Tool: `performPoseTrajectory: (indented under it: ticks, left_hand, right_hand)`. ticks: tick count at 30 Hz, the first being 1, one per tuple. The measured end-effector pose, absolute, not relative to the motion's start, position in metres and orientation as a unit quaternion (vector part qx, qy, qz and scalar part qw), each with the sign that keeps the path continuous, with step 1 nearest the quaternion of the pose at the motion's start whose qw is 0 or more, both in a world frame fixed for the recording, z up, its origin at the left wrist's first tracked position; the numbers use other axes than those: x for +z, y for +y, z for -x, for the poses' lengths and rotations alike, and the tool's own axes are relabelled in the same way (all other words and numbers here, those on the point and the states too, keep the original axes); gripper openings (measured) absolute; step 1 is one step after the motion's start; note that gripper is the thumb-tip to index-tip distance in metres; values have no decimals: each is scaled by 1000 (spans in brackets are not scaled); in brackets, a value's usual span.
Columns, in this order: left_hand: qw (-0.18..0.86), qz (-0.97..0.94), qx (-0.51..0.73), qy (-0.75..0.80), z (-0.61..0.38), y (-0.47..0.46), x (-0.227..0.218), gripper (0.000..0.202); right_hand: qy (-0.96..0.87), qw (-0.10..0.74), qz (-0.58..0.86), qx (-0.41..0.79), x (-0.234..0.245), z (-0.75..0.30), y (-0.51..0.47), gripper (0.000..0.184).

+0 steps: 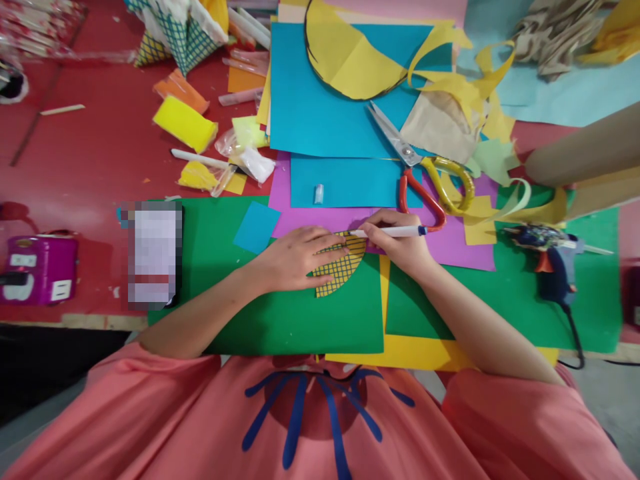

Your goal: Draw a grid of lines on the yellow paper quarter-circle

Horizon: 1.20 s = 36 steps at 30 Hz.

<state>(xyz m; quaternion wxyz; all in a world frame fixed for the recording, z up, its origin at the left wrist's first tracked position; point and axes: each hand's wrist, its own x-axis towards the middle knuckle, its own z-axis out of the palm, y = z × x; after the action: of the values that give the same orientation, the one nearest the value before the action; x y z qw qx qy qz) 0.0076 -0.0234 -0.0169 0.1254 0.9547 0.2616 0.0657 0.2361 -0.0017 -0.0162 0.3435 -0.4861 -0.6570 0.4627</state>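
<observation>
My right hand (397, 241) grips a white marker (400, 231) with a dark blue end. Its tip touches the upper part of a yellow paper piece (343, 267) with a curved edge. Dark crossing lines cover much of that piece, while its right part bears lines in one direction. Spread flat over the left side of the paper is my left hand (303, 259), fingers apart. Both hands rest over green sheets (300, 320), with a purple sheet (450, 248) just beyond. A small white cap (319, 194) lies on the blue paper ahead.
Scissors (410, 157) with red and yellow handles lie beyond my right hand. A glue gun (557, 267) is at the right, near a cardboard tube (585, 150). A phone (156, 253) and a purple power socket box (47, 267) sit at the left. Yellow scraps (450, 87) lie farther back.
</observation>
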Motion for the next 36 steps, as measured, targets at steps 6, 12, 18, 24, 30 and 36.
performPoseTrajectory:
  ticks: [6,12,18,24,30,36]
  left_hand:
    - [130,-954,70,260,-8,-23,-18,47]
    - [115,-956,76,259,-8,-23,-17,47]
    - [106,-948,75,289,-6,-21,-20,48]
    - [95,-950,86,286,-7,-20,-20,49]
    - [98,-949,87,286,-7,-20,-20,48]
    - [108,-948,83,288,-6,-20,-20,49]
  right_hand:
    - [-651,331,489,478,-13,-235,-1,17]
    - [-631,346,497,485,-15,-238,-3,20]
    - [-631,362,490,481,-18,-238,-3,18]
    - [-656,350,487,459,-18,-237,-3,18]
    - [-669,342,483,450,-20,-237,-3,18]
    - [-662,334,481,467,-17,-237,-2,19]
